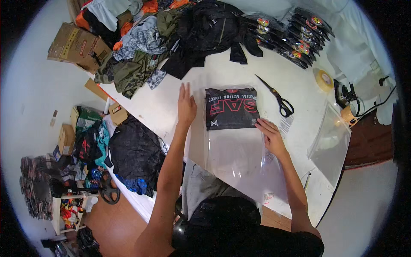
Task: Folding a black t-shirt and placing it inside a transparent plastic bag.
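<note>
A folded black shirt (pixel 231 119) with red and white lettering lies on the white table in front of me. It sits in the far end of a clear plastic bag (pixel 234 150), whose bare part stretches toward my body. My right hand (pixel 272 136) rests at the shirt's lower right corner, fingers extended over the bag's edge. To the left of the bag, my left hand (pixel 187 106) is held with straight fingers and grips nothing. Black-handled scissors (pixel 276 97) lie to the right of the shirt, blades pointing away.
A heap of clothes (pixel 145 40) and a black jacket (pixel 212 25) cover the far edge, beside a cardboard box (pixel 79 46). Packed black items (pixel 295 40) are piled far right. Tape (pixel 324 80) and a stack of clear bags (pixel 329 139) lie on the right.
</note>
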Available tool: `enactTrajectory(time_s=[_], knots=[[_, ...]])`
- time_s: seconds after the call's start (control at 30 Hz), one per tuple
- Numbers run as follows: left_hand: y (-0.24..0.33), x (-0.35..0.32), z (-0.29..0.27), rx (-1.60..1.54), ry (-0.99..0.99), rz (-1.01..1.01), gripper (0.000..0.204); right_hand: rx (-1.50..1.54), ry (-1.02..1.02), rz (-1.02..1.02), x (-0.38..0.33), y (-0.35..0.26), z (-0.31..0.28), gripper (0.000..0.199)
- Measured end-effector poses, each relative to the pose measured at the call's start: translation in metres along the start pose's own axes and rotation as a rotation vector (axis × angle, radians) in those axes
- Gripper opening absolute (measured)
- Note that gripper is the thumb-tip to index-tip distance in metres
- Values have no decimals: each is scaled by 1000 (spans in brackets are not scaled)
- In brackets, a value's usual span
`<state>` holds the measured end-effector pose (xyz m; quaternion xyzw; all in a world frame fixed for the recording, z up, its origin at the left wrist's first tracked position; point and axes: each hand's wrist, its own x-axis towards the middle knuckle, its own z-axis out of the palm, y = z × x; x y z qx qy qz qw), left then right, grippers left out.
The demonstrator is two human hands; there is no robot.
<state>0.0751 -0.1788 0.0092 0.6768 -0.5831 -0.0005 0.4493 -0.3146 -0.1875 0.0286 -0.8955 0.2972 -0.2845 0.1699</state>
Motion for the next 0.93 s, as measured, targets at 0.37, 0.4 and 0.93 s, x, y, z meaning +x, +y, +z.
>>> enactTrajectory(time_s=[0.37, 0.4, 0.93], knots=[[40, -57, -74, 367, -606, 584, 56, -117, -31, -65, 8, 1, -2, 45], [45, -57, -75, 346, -633, 597, 53, -110, -34, -53, 6, -2, -3, 45], [157, -20, -117, -622, -373, -322, 46, 799, 499, 392, 52, -63, -63, 23]])
